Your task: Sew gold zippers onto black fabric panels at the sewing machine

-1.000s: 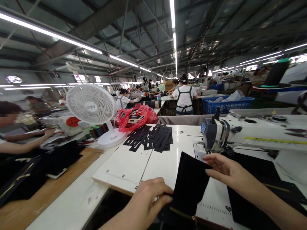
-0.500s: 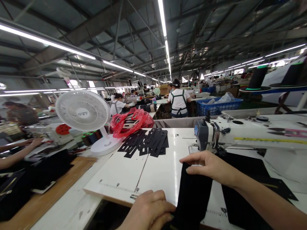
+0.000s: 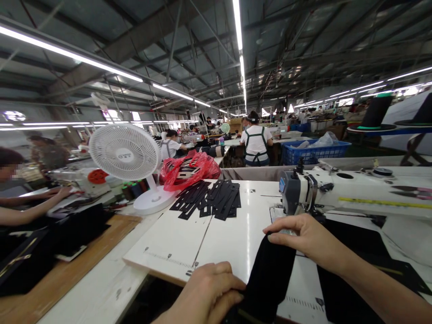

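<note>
A long black fabric piece (image 3: pixel 270 274) hangs between my two hands over the front edge of the white sewing table (image 3: pixel 162 252). My right hand (image 3: pixel 297 234) pinches its top end between thumb and fingers, just in front of the sewing machine head (image 3: pixel 293 191). Lower down, my left hand (image 3: pixel 212 288) grips the left edge of the same piece, fingers closed. More black fabric (image 3: pixel 357 270) lies under and beside my right forearm. Flat black strips with slots (image 3: pixel 222 198) are heaped at the table's back left.
A white fan (image 3: pixel 124 153) stands left of the strips, beside a red plastic bag (image 3: pixel 189 171). A blue basket (image 3: pixel 313 150) is behind the machine. At the far left, a co-worker's arms (image 3: pixel 33 209) reach over another table. Other people sit or stand farther back.
The view has turned slightly left. The black piece now leans more, its top tilted right, still held by both hands. More of the co-worker at the left shows.
</note>
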`<state>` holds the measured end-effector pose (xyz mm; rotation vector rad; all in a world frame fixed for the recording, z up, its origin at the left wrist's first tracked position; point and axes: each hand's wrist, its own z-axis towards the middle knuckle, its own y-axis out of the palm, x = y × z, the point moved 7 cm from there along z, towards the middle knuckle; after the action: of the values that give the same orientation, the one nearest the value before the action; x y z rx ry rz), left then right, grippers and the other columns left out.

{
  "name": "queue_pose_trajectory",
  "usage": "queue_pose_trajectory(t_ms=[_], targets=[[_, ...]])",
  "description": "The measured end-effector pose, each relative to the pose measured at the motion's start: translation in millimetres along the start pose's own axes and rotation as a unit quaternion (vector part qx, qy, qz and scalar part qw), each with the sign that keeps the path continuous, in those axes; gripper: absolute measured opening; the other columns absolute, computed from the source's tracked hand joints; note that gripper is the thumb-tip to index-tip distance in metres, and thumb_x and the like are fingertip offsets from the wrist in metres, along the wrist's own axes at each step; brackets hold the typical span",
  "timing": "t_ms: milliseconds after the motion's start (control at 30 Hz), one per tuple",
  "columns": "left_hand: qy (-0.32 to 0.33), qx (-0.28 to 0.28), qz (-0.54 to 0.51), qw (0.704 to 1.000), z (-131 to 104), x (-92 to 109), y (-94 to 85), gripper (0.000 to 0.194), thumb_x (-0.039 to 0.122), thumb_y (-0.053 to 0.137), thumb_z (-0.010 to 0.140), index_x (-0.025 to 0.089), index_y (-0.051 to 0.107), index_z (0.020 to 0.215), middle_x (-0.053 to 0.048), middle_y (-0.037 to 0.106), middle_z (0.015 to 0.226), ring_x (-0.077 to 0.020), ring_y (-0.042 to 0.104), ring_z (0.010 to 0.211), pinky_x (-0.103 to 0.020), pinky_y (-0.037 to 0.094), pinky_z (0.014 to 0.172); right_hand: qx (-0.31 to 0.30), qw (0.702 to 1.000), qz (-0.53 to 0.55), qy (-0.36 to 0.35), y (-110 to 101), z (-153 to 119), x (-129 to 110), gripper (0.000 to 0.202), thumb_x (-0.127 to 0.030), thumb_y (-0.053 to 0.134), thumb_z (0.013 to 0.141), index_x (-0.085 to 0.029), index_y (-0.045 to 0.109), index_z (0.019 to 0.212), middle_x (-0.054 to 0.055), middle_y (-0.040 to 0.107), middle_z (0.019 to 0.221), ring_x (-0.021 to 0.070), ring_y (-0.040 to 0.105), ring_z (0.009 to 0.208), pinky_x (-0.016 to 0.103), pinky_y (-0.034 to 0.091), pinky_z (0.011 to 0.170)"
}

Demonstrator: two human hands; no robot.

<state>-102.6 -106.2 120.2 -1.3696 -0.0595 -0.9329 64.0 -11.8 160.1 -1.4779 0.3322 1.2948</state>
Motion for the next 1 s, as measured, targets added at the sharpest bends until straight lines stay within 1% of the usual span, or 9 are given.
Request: queue_pose_trajectory(t_ms=[100,167,333,467,567,733,867,1000], targets=[[-0.055,0.005,-0.035,0.998,1.7,-5.9,-7.0,0.016,0.022,0.052,0.086,0.022,0.067,0.092,-0.001,0.059,0.077,-0.0129,0.056,0.07,-0.02,0.04,0.062,0.02,0.999,-0.025,-0.011,-4.0,2.2,1.0,0.025,-0.044,0.062,0.074,-0.021,0.072,0.081,0.002,0.072,0.084,0.0232,0.064,0.083,0.035,0.045,0.082],[-0.073,-0.005,-0.054,0.996,3.0,-9.6,-9.9,0.016,0.022,0.052,0.087,0.022,0.067,0.093,0.0,0.059,0.078,-0.0123,0.056,0.072,-0.02,0.041,0.065,0.026,0.999,-0.027,-0.014,-4.7,3.3,2.6,0.028,-0.046,0.06,0.075,-0.021,0.07,0.081,0.003,0.071,0.083,0.0229,0.063,0.082,0.034,0.046,0.08],[-0.025,-0.074,-0.108,0.991,8.6,-5.5,-9.2,0.015,0.019,0.057,0.084,0.02,0.067,0.096,-0.001,0.061,0.082,-0.0126,0.057,0.076,-0.02,0.042,0.071,0.008,0.999,-0.041,-0.03,2.8,3.7,-1.4,0.027,-0.047,0.054,0.08,-0.021,0.064,0.081,0.0,0.066,0.076,0.0192,0.06,0.073,0.029,0.045,0.068],[-0.005,-0.105,-0.14,0.985,15.8,-4.1,-6.1,0.016,0.02,0.061,0.082,0.017,0.067,0.097,-0.002,0.062,0.083,-0.014,0.058,0.079,-0.021,0.043,0.073,-0.002,0.995,-0.079,-0.053,8.7,6.6,-7.9,0.023,-0.043,0.047,0.085,-0.022,0.057,0.083,0.0,0.063,0.073,0.0184,0.058,0.07,0.029,0.043,0.064],[0.0,-0.114,-0.163,0.98,20.9,-7.6,-2.6,0.017,0.018,0.062,0.081,0.015,0.067,0.097,-0.002,0.062,0.083,-0.014,0.057,0.078,-0.021,0.043,0.072,0.006,0.988,-0.13,-0.079,12.0,10.0,-9.8,0.02,-0.038,0.042,0.088,-0.023,0.054,0.084,0.0,0.061,0.073,0.0182,0.057,0.069,0.03,0.042,0.064],[-0.014,-0.12,-0.198,0.973,23.6,-18.5,3.2,0.017,0.018,0.063,0.08,0.015,0.067,0.096,-0.001,0.059,0.081,-0.013,0.055,0.074,-0.021,0.042,0.07,0.025,0.967,-0.217,-0.133,18.4,13.0,-9.3,0.016,-0.03,0.036,0.091,-0.023,0.05,0.088,0.003,0.061,0.081,0.0196,0.059,0.075,0.032,0.041,0.069],[-0.013,-0.121,-0.221,0.968,24.3,-24.7,5.1,0.017,0.02,0.063,0.08,0.016,0.067,0.096,0.0,0.058,0.08,-0.0119,0.052,0.072,-0.02,0.04,0.068,0.03,0.96,-0.236,-0.148,19.1,15.7,-5.0,0.016,-0.03,0.034,0.092,-0.023,0.049,0.091,0.003,0.061,0.084,0.0195,0.06,0.077,0.032,0.042,0.07],[-0.013,-0.125,-0.254,0.959,34.7,-33.9,-1.8,0.019,0.021,0.064,0.079,0.016,0.067,0.096,0.001,0.058,0.079,-0.0112,0.05,0.071,-0.02,0.038,0.068,0.043,0.956,-0.244,-0.154,13.7,24.0,-0.9,0.015,-0.031,0.035,0.091,-0.023,0.048,0.091,0.002,0.061,0.082,0.0189,0.06,0.075,0.032,0.043,0.069]])
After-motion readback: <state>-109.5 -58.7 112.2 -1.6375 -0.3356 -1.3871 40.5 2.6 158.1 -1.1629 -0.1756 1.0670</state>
